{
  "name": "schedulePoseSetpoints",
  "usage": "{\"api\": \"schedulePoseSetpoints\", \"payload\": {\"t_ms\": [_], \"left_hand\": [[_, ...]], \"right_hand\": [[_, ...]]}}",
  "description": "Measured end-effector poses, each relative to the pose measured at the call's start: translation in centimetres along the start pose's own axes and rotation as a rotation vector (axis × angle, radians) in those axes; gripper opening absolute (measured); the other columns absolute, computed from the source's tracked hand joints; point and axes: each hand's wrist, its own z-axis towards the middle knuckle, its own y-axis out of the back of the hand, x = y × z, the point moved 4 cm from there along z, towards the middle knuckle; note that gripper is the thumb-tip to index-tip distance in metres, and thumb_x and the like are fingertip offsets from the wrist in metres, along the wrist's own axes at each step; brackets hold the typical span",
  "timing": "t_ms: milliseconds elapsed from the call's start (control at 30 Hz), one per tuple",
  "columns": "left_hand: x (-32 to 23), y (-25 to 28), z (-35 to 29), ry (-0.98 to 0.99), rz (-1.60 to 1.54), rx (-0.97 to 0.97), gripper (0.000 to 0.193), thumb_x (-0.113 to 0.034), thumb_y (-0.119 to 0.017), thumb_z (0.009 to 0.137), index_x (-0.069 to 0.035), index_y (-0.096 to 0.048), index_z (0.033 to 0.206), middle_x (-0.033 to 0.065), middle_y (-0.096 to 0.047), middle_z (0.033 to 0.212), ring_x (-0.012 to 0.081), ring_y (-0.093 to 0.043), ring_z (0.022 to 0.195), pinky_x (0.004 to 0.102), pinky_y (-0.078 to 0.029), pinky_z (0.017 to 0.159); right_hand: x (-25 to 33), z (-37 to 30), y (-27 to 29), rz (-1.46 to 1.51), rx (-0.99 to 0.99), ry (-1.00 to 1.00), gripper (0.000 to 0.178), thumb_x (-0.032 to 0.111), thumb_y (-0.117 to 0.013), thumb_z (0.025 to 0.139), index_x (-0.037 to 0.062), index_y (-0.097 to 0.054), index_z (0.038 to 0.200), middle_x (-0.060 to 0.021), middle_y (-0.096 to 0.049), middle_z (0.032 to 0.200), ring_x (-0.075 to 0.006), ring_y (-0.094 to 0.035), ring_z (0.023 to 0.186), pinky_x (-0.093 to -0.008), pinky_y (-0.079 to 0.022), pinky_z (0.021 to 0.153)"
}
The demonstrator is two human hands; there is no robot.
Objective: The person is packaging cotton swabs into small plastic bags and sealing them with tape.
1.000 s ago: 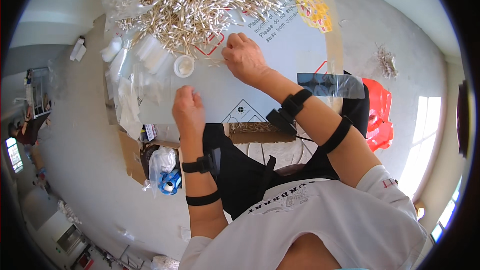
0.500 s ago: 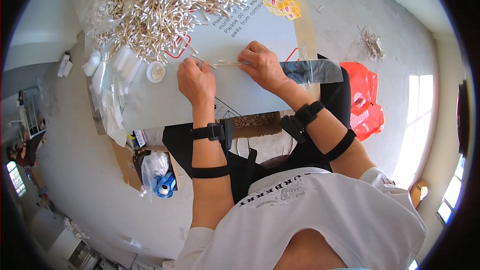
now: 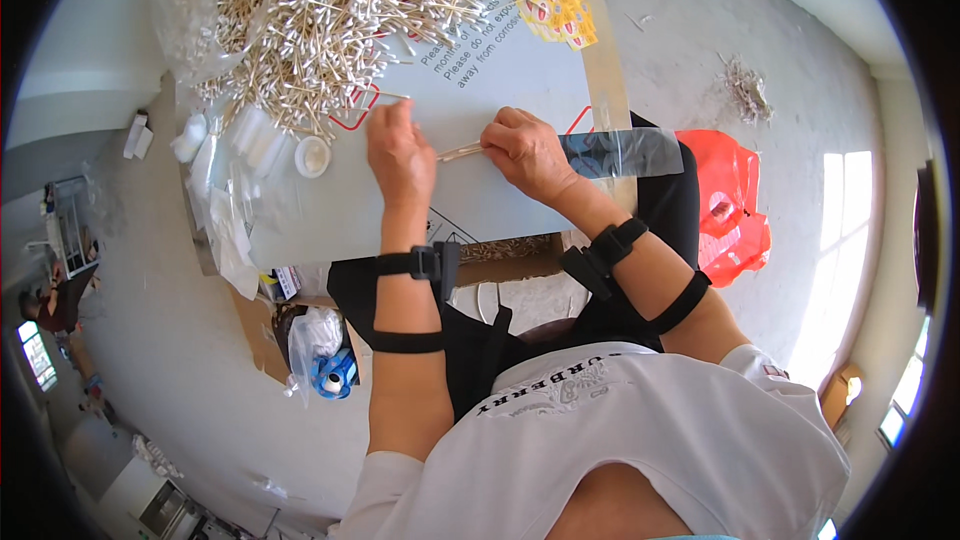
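Both my hands work just above the table's near part. Several thin cotton swabs (image 3: 460,152) stick out leftward from my right hand (image 3: 527,152), whose fingers are closed round their other ends. My left hand (image 3: 402,158) is closed in a pinch, its fingertips on a single cotton swab (image 3: 385,95) pointing left. Ahead of it spreads a large heap of white-tipped swabs (image 3: 340,20), partly on a clear plastic bag (image 3: 205,40). A small round white tub (image 3: 312,157) stands left of my left hand. A clear plastic strip (image 3: 625,152) lies by my right wrist.
Small yellow-and-white labels (image 3: 560,10) lie at the table's far right. Clear plastic cylinders (image 3: 258,140) stand at its left. Below the near edge is a box of swabs (image 3: 510,252). A red plastic bag (image 3: 722,205) is to the right, an open carton (image 3: 262,335) on the floor.
My left hand has moved a little away from me, and its fingertips now meet a swab pointing left. The swabs in my right hand now tilt down toward their left ends.
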Motion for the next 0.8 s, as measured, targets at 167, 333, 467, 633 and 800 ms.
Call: {"api": "schedulePoseSetpoints", "payload": {"t_ms": [167, 333, 467, 633, 800], "left_hand": [[2.3, 0.5, 4.4, -0.16, 0.343, -0.007, 0.005, -0.003, -0.068, 0.074, -0.005, -0.064, 0.077, 0.0073, -0.057, 0.083, 0.0301, -0.054, 0.087, 0.0421, -0.046, 0.075], [-1.4, -2.2, 3.1, -0.26, 0.126, 0.124, 0.006, -0.004, -0.068, 0.074, -0.005, -0.063, 0.077, 0.0079, -0.057, 0.083, 0.0294, -0.054, 0.083, 0.0417, -0.045, 0.073], [-2.8, -2.2, -0.9, -0.152, -0.051, 0.202, 0.013, -0.002, -0.068, 0.075, -0.005, -0.064, 0.087, 0.008, -0.059, 0.092, 0.0296, -0.055, 0.091, 0.043, -0.045, 0.078], [-3.4, -0.6, -5.6, -0.095, 0.127, 0.226, 0.047, -0.006, -0.068, 0.081, -0.006, -0.057, 0.127, 0.0138, -0.047, 0.139, 0.034, -0.042, 0.13, 0.0499, -0.034, 0.104], [-3.2, -1.1, -7.8, -0.08, 0.202, 0.359, 0.073, -0.025, -0.066, 0.088, -0.005, -0.03, 0.149, 0.0162, -0.026, 0.157, 0.0351, -0.019, 0.147, 0.0552, -0.014, 0.117]], "right_hand": [[0.2, 0.0, 0.1, 0.08, -0.012, -0.015, 0.012, 0.005, -0.069, 0.073, 0.0066, -0.057, 0.077, -0.0093, -0.055, 0.081, -0.0318, -0.059, 0.081, -0.0412, -0.05, 0.07], [-0.1, -0.3, 0.4, 0.124, 0.006, -0.104, 0.016, 0.005, -0.07, 0.07, 0.0061, -0.06, 0.083, -0.0103, -0.057, 0.086, -0.0326, -0.06, 0.084, -0.0415, -0.05, 0.073], [-0.6, -1.4, 0.9, 0.117, -0.002, -0.189, 0.025, 0.003, -0.073, 0.068, 0.0047, -0.062, 0.09, -0.0107, -0.057, 0.09, -0.0299, -0.061, 0.08, -0.039, -0.051, 0.07], [-0.2, -2.5, 1.7, 0.082, -0.027, -0.218, 0.028, 0.001, -0.073, 0.069, 0.0035, -0.062, 0.094, -0.0109, -0.057, 0.09, -0.027, -0.06, 0.071, -0.0366, -0.05, 0.064], [-0.1, -3.0, 1.4, -0.028, -0.069, -0.168, 0.028, 0.0, -0.071, 0.072, 0.0036, -0.061, 0.097, -0.0114, -0.056, 0.089, -0.0267, -0.06, 0.067, -0.0365, -0.05, 0.064]]}}
